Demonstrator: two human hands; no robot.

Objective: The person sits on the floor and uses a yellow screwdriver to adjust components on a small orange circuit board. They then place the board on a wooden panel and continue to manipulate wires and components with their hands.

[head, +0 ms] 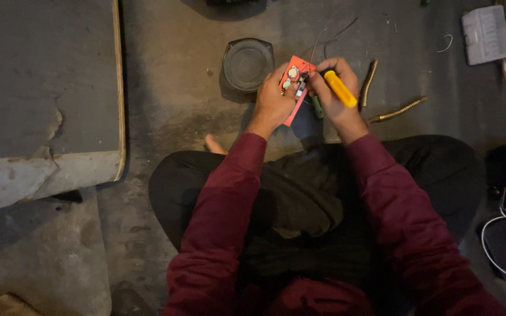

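I sit cross-legged on a concrete floor in dark red sleeves. My left hand [272, 100] grips a small orange board [296, 65] that carries round silvery parts, tilted up in front of me. My right hand [335, 93] is closed around a yellow-handled screwdriver [341, 89], its tip set against the parts on the board. A green piece [317, 107] shows just under my right hand. Thin wires [329, 32] trail from the board away across the floor.
A round glass dish [248, 63] lies on the floor left of the board. Two brass coiled springs [397, 110] lie to the right. A clear plastic box [485, 34] is far right, a grey slab [42, 76] at left, and a white cable [499, 225] at right.
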